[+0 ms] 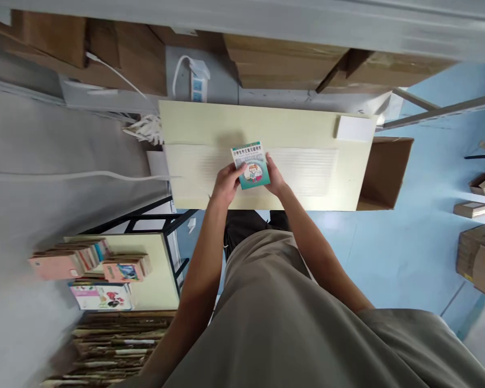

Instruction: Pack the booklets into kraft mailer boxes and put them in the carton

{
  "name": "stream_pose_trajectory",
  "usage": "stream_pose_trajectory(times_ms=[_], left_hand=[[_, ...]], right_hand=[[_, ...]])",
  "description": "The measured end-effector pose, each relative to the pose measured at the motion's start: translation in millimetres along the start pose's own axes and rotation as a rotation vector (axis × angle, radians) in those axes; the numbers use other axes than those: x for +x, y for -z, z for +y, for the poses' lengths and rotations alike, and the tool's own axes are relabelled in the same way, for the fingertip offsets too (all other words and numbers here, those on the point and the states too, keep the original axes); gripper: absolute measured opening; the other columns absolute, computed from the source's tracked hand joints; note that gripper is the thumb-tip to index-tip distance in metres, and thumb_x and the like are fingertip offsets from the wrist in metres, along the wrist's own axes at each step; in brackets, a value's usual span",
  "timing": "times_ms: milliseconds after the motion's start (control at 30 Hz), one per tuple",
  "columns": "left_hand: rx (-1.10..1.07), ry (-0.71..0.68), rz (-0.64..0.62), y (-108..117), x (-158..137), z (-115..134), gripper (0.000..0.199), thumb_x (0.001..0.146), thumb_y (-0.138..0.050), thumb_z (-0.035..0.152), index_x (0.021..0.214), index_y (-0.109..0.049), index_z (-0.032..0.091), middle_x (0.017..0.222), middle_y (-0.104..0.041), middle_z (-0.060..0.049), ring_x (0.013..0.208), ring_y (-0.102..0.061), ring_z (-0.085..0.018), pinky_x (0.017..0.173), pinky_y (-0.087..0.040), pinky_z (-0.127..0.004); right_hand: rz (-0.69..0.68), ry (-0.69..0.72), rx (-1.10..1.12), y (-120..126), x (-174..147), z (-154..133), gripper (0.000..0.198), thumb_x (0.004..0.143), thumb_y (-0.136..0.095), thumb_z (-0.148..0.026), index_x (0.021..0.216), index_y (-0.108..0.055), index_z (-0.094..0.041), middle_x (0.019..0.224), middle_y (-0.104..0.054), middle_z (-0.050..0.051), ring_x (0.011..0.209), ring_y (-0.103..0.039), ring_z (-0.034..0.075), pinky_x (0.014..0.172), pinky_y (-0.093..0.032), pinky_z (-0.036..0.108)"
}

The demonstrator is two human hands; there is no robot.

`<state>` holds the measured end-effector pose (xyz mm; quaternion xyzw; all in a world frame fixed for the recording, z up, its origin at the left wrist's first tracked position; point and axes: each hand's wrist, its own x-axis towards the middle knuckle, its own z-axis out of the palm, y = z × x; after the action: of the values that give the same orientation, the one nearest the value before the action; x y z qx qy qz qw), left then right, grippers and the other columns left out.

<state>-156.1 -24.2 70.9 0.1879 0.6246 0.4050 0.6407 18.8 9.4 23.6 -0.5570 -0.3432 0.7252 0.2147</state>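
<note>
2 bare forearms (202,253) forward, left hand (225,184) and right hand (275,178) near each other, fingers (240,170) bent inward.

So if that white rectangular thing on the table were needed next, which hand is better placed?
Probably the right hand: it is nearer the white rectangular thing, while the left hand has its thumb over the front of the book. Both hold it, though.

room lies between right grip (275,179) and white box (354,129); cardboard boxes (286,67) obstruct behind the table (351,186).
</note>
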Motion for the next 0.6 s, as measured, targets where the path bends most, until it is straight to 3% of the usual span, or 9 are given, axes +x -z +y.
stream_pose_trajectory(times_ms=[67, 133, 233, 367, 467, 600], left_hand=[[-0.016, 0.090, -0.016, -43, -7, -28, 0.066, 0.071, -0.101, 0.067, 0.108, -0.082, 0.016, 0.107, -0.087, -0.015, 0.113, -0.084, -0.040, 0.097, -0.071, -0.051], [0.006, 0.155, -0.039, -86, -9, -50, 0.064, 0.067, -0.103, 0.063, 0.104, -0.082, 0.015, 0.108, -0.088, -0.015, 0.109, -0.084, -0.039, 0.096, -0.070, -0.050], [0.067, 0.170, -0.057, -135, -4, -70, 0.058, 0.068, -0.104, 0.056, 0.103, -0.082, 0.015, 0.112, -0.088, -0.015, 0.111, -0.084, -0.037, 0.098, -0.069, -0.047], [0.170, 0.094, 0.019, -164, 9, -83, 0.044, 0.079, -0.099, 0.049, 0.104, -0.082, 0.017, 0.114, -0.088, -0.015, 0.118, -0.083, -0.036, 0.102, -0.067, -0.045], [0.265, 0.025, 0.074, -165, 17, -87, 0.037, 0.084, -0.096, 0.049, 0.099, -0.081, 0.019, 0.112, -0.088, -0.014, 0.119, -0.083, -0.034, 0.106, -0.065, -0.043], [0.267, 0.009, 0.099, -159, 26, -88, 0.038, 0.082, -0.097, 0.050, 0.096, -0.080, 0.018, 0.109, -0.088, -0.013, 0.115, -0.083, -0.033, 0.105, -0.065, -0.043]], right_hand=[[-0.015, -0.057, 0.071, 64, -38, 6, 0.083, 0.098, -0.051, -0.100, 0.113, -0.082, -0.024, 0.104, -0.087, 0.009, 0.112, -0.084, 0.030, 0.097, -0.071, 0.045], [0.035, -0.057, 0.103, 116, -72, 12, 0.074, 0.088, -0.075, -0.093, 0.114, -0.082, -0.024, 0.110, -0.088, 0.008, 0.109, -0.084, 0.028, 0.100, -0.070, 0.043], [0.139, -0.011, 0.114, 164, -103, 22, 0.071, 0.076, -0.093, -0.082, 0.116, -0.084, -0.024, 0.113, -0.089, 0.007, 0.106, -0.084, 0.028, 0.100, -0.070, 0.044], [0.286, 0.060, 0.069, 183, -103, 30, 0.073, 0.079, -0.087, -0.086, 0.118, -0.085, -0.024, 0.118, -0.089, 0.009, 0.114, -0.083, 0.032, 0.103, -0.071, 0.049], [0.317, 0.104, 0.013, 183, -92, 33, 0.073, 0.084, -0.080, -0.089, 0.119, -0.085, -0.025, 0.121, -0.089, 0.010, 0.122, -0.082, 0.033, 0.106, -0.070, 0.050], [0.348, 0.123, -0.181, 190, -94, 36, 0.068, 0.094, -0.071, -0.085, 0.121, -0.083, -0.024, 0.122, -0.087, 0.014, 0.115, -0.083, 0.032, 0.103, -0.069, 0.048]])
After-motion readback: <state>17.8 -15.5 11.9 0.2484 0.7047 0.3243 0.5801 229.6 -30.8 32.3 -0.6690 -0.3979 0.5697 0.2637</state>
